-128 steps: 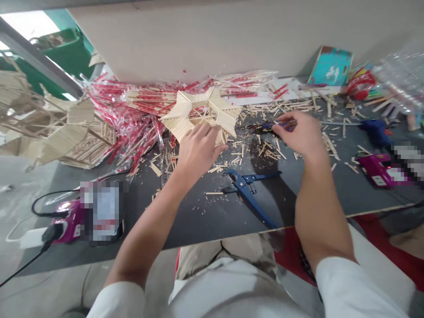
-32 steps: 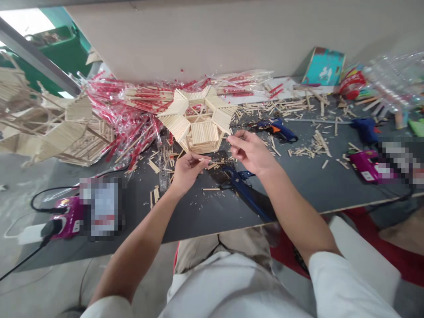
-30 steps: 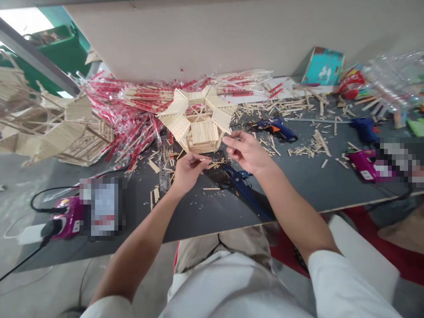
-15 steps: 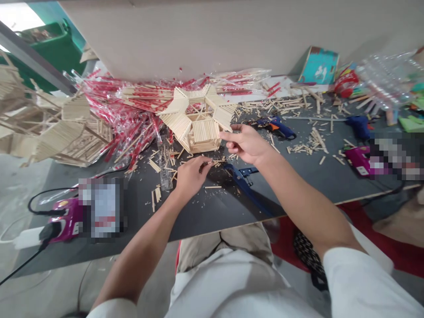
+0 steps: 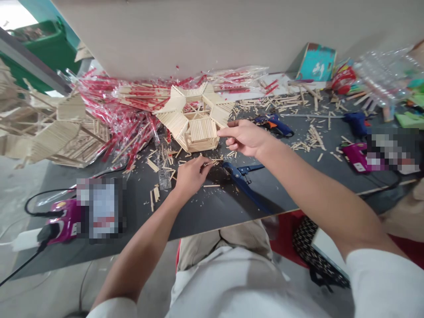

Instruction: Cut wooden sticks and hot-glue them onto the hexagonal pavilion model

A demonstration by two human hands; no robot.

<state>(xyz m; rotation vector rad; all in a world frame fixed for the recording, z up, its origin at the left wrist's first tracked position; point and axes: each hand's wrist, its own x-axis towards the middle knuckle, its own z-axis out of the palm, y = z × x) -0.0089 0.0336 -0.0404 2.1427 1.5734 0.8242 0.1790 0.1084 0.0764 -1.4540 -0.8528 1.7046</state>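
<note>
A star-shaped model of pale wooden sticks, with slatted panels around an open centre, stands on the dark table. My right hand is at its right front corner, thumb and forefinger closed on the edge there, the other fingers curled. Just in front of the model, my left hand is low over the table with its fingers pinched. A small wooden stick seems to be between those fingertips, though it is hard to make out. Blue-handled cutters lie to the right of my left hand.
Plastic-wrapped red-tipped sticks are heaped behind. A larger stick structure stands at left. Blue glue guns and cut stick pieces are at right. A purple power strip with cables sits near the left front edge.
My right forearm and elbow have swung outward to the right, while its fingertips stay at the model's corner. My left hand has barely moved. The view has shifted slightly.
</note>
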